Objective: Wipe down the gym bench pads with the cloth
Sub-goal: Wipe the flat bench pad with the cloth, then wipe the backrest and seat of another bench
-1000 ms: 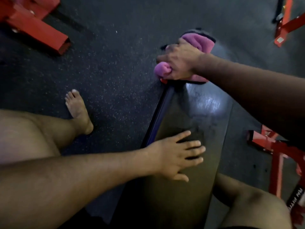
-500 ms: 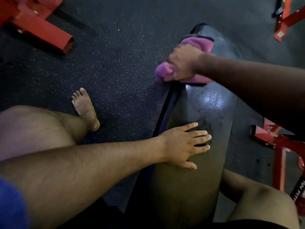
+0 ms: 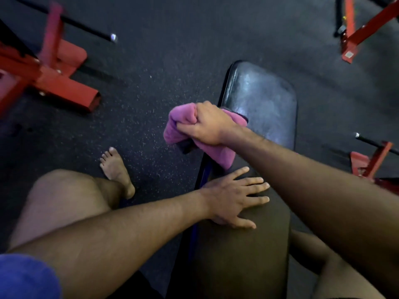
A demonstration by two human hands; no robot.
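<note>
**Cloth drawn back along the bench pad**

The right hand (image 3: 208, 124) is fisted round a bunched pink cloth (image 3: 218, 152), knuckles up, with loose folds spilling out at nine o'clock and trailing down at five o'clock over the left edge of the bench pad (image 3: 265, 100). The left hand (image 3: 233, 197), fingers straight and spread, lies flat on the pad at six o'clock from the cloth, seemingly bracing.

The cloth looks light, soft and floppy, a terry or microfibre sort; gripped in a wad like this it should press well, though the hanging tail could drag or catch on the pad's edge. Gathering that tail into the palm would likely give a tidier stroke. The pad looks firm, smooth vinyl, shiny at its far end, perhaps damp and a little slick.

A second ago the cloth sat right at the pad's far tip, at twelve o'clock. It has since come back toward the person, so the rounded far end now lies bare beyond the fist. The left hand has stayed planted in much the same spot.
</note>
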